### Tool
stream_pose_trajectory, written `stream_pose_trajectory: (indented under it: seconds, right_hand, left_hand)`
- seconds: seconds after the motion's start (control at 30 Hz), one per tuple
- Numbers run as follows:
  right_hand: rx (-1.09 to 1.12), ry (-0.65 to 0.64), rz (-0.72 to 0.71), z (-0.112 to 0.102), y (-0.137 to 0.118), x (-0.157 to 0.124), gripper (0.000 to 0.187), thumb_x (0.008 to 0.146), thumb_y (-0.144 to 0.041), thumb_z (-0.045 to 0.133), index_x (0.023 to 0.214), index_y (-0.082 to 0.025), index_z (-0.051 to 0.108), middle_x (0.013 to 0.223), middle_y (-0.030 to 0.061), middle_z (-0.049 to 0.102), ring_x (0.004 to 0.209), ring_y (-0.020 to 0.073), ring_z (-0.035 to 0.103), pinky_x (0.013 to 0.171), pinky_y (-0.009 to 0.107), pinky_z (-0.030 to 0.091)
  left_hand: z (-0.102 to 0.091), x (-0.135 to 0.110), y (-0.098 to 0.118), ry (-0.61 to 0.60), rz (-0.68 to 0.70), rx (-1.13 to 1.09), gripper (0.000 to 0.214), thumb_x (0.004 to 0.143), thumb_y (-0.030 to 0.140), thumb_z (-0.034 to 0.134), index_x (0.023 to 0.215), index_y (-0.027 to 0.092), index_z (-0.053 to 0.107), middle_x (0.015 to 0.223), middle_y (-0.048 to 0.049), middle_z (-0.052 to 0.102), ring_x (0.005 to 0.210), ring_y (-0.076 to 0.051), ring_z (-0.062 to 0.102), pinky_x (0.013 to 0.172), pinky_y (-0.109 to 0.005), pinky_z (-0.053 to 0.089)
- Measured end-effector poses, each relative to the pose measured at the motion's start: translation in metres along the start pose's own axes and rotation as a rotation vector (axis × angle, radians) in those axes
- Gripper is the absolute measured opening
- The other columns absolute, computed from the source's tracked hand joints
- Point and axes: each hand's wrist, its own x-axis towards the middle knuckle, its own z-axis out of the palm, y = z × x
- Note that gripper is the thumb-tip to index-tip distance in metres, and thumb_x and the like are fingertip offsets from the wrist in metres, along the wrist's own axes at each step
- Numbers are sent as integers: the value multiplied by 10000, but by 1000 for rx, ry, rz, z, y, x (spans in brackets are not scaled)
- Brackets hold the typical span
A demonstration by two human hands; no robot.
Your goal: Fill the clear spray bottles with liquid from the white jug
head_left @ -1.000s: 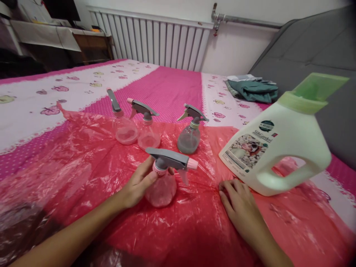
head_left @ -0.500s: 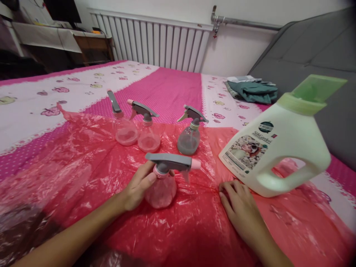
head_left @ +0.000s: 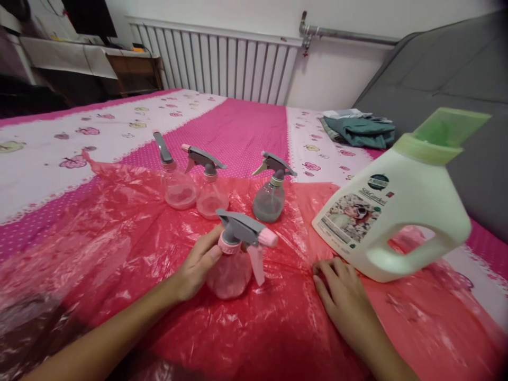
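My left hand point(head_left: 200, 264) is closed round the neck of a clear spray bottle point(head_left: 230, 272) with a pink collar and a grey trigger head. Its pink nozzle points right and towards me, and the pink trigger hangs below. My right hand point(head_left: 337, 286) lies on the red plastic sheet point(head_left: 286, 317), fingers loosely bent, holding nothing. Close beside it stands a pale green detergent jug point(head_left: 400, 211) with a green cap. Behind my left hand are two clear spray bottles with pink collars, one at left point(head_left: 179, 190) and one nearer the middle point(head_left: 212, 198), and a greyish spray bottle point(head_left: 270, 201).
The sheet covers part of a bed with a pink patterned bedspread point(head_left: 254, 127). Folded clothes point(head_left: 361, 129) lie at the back right by a grey headboard point(head_left: 444, 69). Beyond the bed are a white radiator point(head_left: 222, 61) and a desk point(head_left: 75, 55) with a monitor.
The held bottle's trigger head has swung so its nozzle points more towards me, and its trigger shows more fully. Both hands have stayed in nearly the same place.
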Motion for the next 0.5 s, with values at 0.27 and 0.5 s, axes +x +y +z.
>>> stream_pose_trajectory:
  seconds: [0.27,0.5]
  right_hand:
    - [-2,1,-11,0,-1,0,171,1059,-263,476,985,-235,628,1005,81,607,915,275,547,836,453,471]
    - [-2,19,-13,1,0,-1,172,1051,-253,477,982,-237,633,1004,82,615,906,274,558,822,444,468]
  left_hand:
    - [0,1,-5,13,-64,-84,526,1002,712,568,1181,256,762,1112,-58,763,1077,-287,677,1034,-370,468]
    - [1,1,-8,30,-23,-111,469,1049,658,524,1353,311,606,1026,-12,731,915,-228,656,997,-363,471]
